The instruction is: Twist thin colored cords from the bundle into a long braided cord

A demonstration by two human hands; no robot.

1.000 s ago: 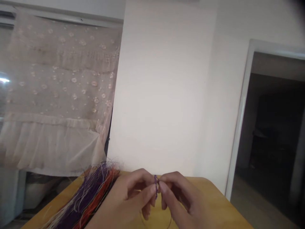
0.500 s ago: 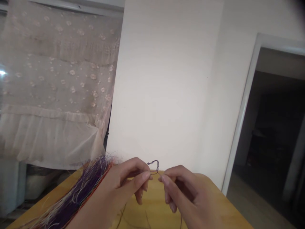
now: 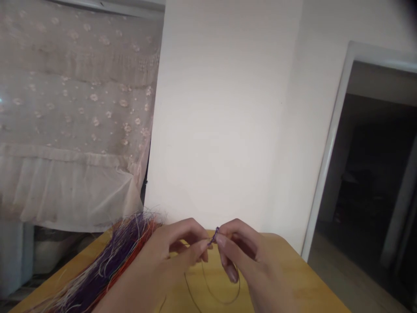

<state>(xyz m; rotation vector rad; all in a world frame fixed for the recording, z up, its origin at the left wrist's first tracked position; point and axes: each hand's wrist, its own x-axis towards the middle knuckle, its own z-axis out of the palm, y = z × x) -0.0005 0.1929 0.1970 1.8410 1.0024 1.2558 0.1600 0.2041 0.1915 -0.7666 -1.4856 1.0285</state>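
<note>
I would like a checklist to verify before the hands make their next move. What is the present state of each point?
1. Left hand at the lower end of the purple knotted cord: ok.
2. Right hand at its upper end: ok.
3. Thin loose thread hanging without visible tangle: ok.
4. Multicolored thread bundle away from the cord: ok, left on the wooden table.
5. Knots tight: cannot tell, too small.

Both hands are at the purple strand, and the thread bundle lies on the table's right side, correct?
Wrong side: the head view shows the thread bundle on the left side of the table. Left hand and right hand are at the purple strand.
</note>
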